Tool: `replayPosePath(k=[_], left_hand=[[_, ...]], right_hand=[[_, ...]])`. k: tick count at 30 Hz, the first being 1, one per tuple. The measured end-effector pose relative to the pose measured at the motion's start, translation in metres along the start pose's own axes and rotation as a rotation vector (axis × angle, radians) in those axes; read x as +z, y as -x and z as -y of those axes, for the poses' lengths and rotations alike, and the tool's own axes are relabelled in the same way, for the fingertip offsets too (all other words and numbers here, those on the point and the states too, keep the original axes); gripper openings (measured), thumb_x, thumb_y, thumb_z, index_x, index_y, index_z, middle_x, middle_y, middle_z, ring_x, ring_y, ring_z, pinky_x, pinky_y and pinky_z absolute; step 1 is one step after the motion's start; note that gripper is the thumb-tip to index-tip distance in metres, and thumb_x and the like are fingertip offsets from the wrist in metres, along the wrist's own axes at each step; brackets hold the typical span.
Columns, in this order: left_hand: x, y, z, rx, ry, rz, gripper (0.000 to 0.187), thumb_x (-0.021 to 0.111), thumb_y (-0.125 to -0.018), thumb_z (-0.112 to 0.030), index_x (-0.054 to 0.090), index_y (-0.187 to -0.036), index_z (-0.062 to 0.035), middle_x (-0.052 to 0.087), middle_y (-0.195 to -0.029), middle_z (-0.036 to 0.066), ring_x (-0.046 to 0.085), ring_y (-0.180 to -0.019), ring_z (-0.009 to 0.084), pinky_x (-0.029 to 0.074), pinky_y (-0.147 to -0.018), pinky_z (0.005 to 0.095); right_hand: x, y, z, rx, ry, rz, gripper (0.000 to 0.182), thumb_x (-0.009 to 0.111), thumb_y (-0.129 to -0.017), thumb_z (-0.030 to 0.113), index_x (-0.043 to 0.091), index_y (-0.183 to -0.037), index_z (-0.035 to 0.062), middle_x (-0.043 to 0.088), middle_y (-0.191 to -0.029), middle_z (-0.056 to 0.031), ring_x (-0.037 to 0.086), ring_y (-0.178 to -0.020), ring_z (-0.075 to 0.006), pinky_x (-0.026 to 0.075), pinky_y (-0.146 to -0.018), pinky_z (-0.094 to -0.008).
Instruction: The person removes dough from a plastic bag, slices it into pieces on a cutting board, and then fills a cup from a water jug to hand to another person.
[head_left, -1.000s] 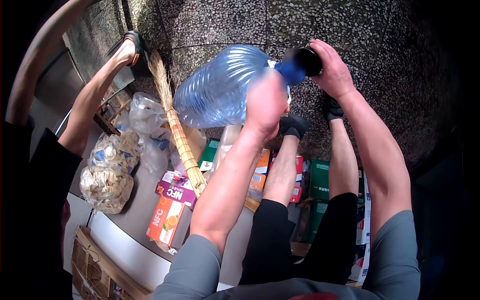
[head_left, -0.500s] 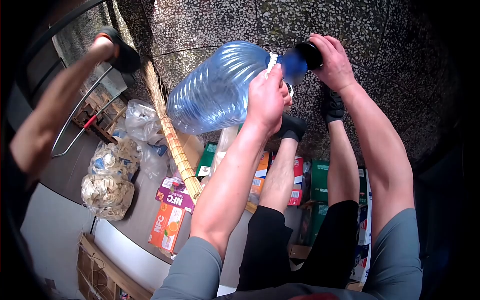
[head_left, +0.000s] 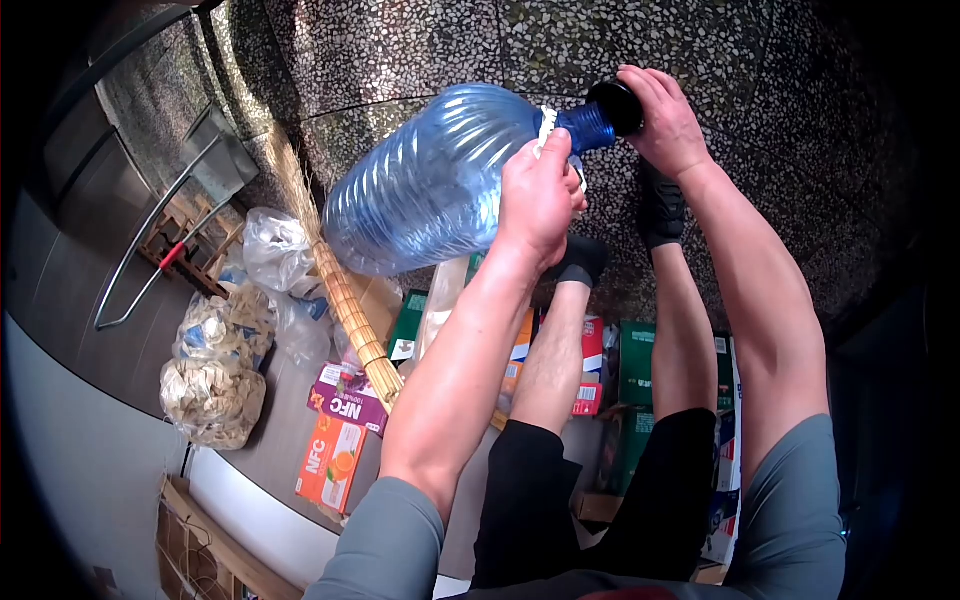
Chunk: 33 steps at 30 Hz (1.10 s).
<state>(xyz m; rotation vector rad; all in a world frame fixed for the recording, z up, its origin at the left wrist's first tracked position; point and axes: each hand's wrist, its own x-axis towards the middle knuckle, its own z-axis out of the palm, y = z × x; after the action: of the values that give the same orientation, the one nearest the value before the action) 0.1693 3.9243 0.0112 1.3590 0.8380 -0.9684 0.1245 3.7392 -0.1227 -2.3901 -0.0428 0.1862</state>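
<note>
From the head camera, the only view here, a big blue water jug (head_left: 435,180) is held on its side in the air above a speckled floor (head_left: 420,45), neck pointing to the person's right. The left hand (head_left: 540,195) is clenched around the jug's shoulder by the white handle strap (head_left: 546,125), carrying the weight, while the right hand (head_left: 665,120) wraps over the dark cap (head_left: 615,105) at the end of the neck, fingers closed on it. To turn that cap cleanly, I'd judge the left hand should pin the jug firmly so the body cannot roll, and the right should twist straight around the neck's axis without bending it sideways (the jug looks empty, so it will spin easily if held loosely). As for room: the person's legs and shoes (head_left: 660,205) stand directly under the neck, and just to the left a broom (head_left: 345,300) leans beside plastic bags (head_left: 215,370). Juice cartons (head_left: 335,455) and green boxes (head_left: 640,365) crowd the ground near the feet. Open floor lies ahead, beyond the jug.
</note>
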Motion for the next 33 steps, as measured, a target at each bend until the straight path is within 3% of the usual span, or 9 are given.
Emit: replayPosePath(k=[2, 4, 6, 11, 13, 18, 23, 33], left_hand=[[-0.001, -0.005, 0.004, 0.08, -0.109, 0.009, 0.012, 0.053, -0.089, -0.003, 0.05, -0.078, -0.0065, 0.048, -0.064, 0.002, 0.05, -0.05, 0.0124, 0.043, -0.044, 0.028], [-0.002, -0.009, 0.007, 0.043, -0.016, 0.023, 0.012, 0.053, -0.088, -0.003, 0.05, -0.078, -0.0065, 0.048, -0.064, 0.002, 0.051, -0.051, 0.0126, 0.043, -0.045, 0.0284], [0.0, -0.011, 0.002, -0.111, 0.278, 0.04, 0.01, 0.054, -0.087, -0.003, 0.051, -0.078, -0.0063, 0.048, -0.064, 0.002, 0.051, -0.052, 0.0128, 0.043, -0.046, 0.0289], [0.007, -0.02, 0.006, 0.12, -0.282, -0.04, 0.011, 0.054, -0.088, -0.004, 0.051, -0.078, -0.0072, 0.048, -0.064, 0.001, 0.051, -0.052, 0.0124, 0.044, -0.048, 0.0288], [0.007, -0.023, 0.011, 0.149, -0.322, -0.028, 0.011, 0.054, -0.088, -0.004, 0.051, -0.078, -0.0073, 0.047, -0.064, 0.002, 0.051, -0.052, 0.0122, 0.044, -0.047, 0.0287], [0.006, -0.021, 0.006, -0.041, 0.086, 0.045, 0.009, 0.055, -0.086, -0.003, 0.052, -0.079, -0.0066, 0.048, -0.066, 0.002, 0.052, -0.053, 0.0121, 0.045, -0.047, 0.0291], [0.005, -0.025, 0.008, 0.07, -0.11, 0.045, 0.01, 0.054, -0.09, -0.006, 0.052, -0.081, -0.0068, 0.049, -0.066, 0.001, 0.05, -0.05, 0.0124, 0.045, -0.047, 0.0282], [0.015, -0.018, -0.003, -0.078, 0.115, 0.02, 0.03, 0.05, -0.101, -0.03, 0.041, -0.077, -0.0133, 0.036, -0.056, -0.005, 0.033, -0.047, 0.0086, 0.037, -0.05, 0.0276]], right_hand=[[0.003, 0.001, -0.003, -0.001, 0.007, 0.003, 0.071, 0.079, -0.062, 0.006, 0.052, -0.128, 0.0134, 0.057, -0.131, -0.0047, 0.052, -0.121, -0.029, 0.044, -0.105, -0.0388], [0.004, 0.002, -0.006, 0.006, 0.023, 0.013, 0.071, 0.079, -0.062, 0.006, 0.051, -0.128, 0.0134, 0.057, -0.131, -0.0046, 0.051, -0.121, -0.0288, 0.045, -0.105, -0.0387], [0.006, 0.003, -0.009, 0.02, 0.049, 0.029, 0.072, 0.079, -0.063, 0.005, 0.051, -0.128, 0.0135, 0.057, -0.131, -0.0044, 0.051, -0.121, -0.0286, 0.045, -0.105, -0.0386], [0.011, 0.002, -0.017, 0.021, 0.07, 0.024, 0.072, 0.079, -0.063, 0.005, 0.05, -0.129, 0.0138, 0.057, -0.131, -0.004, 0.051, -0.121, -0.0281, 0.045, -0.105, -0.0389], [0.012, 0.003, -0.021, 0.024, 0.066, 0.026, 0.072, 0.079, -0.063, 0.005, 0.05, -0.129, 0.014, 0.057, -0.131, -0.0039, 0.051, -0.121, -0.0282, 0.045, -0.104, -0.039], [0.015, 0.003, -0.024, 0.025, 0.061, 0.023, 0.073, 0.079, -0.063, 0.006, 0.05, -0.129, 0.0143, 0.056, -0.131, -0.0039, 0.051, -0.122, -0.0292, 0.045, -0.105, -0.0389], [0.017, 0.003, -0.025, 0.035, 0.057, 0.041, 0.074, 0.079, -0.063, 0.006, 0.049, -0.13, 0.0142, 0.057, -0.131, -0.0043, 0.051, -0.122, -0.0294, 0.044, -0.106, -0.0387], [0.02, 0.006, -0.03, 0.065, 0.044, 0.04, 0.074, 0.081, -0.062, 0.007, 0.05, -0.129, 0.0122, 0.058, -0.129, -0.0053, 0.051, -0.121, -0.0295, 0.044, -0.106, -0.0373]])
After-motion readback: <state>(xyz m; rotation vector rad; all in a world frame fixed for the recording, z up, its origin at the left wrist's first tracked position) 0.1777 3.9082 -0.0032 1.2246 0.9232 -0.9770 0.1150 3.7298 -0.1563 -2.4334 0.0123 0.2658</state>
